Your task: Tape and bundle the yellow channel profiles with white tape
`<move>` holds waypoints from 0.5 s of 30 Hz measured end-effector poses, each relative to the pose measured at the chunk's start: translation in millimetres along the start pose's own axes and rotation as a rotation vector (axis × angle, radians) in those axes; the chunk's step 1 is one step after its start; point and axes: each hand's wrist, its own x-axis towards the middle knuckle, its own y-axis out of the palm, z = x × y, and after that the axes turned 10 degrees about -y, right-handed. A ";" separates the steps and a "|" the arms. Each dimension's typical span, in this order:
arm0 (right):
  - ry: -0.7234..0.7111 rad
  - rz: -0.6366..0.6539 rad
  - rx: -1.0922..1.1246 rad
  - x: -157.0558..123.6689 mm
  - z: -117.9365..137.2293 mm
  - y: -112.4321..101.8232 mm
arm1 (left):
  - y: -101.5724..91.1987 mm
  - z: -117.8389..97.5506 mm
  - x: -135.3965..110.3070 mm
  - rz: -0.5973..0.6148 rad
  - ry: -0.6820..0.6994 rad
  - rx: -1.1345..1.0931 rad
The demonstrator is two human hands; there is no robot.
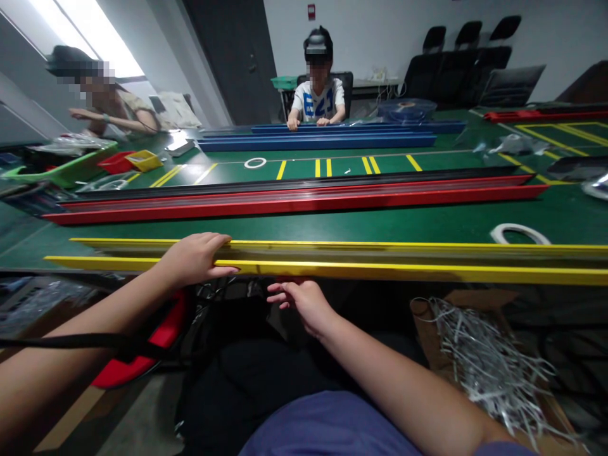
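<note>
A long yellow rail (380, 259) lies along the near edge of the green table (332, 225). My left hand (194, 258) rests on top of it near its left part, with the fingers curled over the far lip and the thumb on the near side. My right hand (304, 303) hovers just below the rail's near edge, fingers loosely apart and holding nothing. Both forearms reach in from below.
Red and black rails (294, 197) lie across mid-table, blue rails (318, 139) beyond. A tape ring (520, 233) sits right. A box of silvery strips (484, 361) stands at my right, a red object (156, 342) at my left. Two other people (318, 88) sit opposite.
</note>
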 end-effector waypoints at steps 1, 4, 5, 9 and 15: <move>0.002 -0.004 -0.008 0.3 0.6 0.3 | -0.5 0.5 0.2 -0.008 0.004 -0.003; 0.038 -0.007 0.020 -0.7 2.9 0.7 | 2.1 1.5 0.1 -0.027 -0.002 -0.021; 0.063 -0.003 0.046 -1.6 4.0 0.6 | 3.9 1.7 -0.1 -0.028 -0.007 -0.027; 0.133 0.032 0.135 -4.8 8.4 -2.2 | 11.2 3.1 -1.5 -0.032 -0.009 -0.035; 0.134 0.051 0.151 -3.9 6.3 -7.5 | 15.1 3.5 -3.6 -0.046 0.005 -0.006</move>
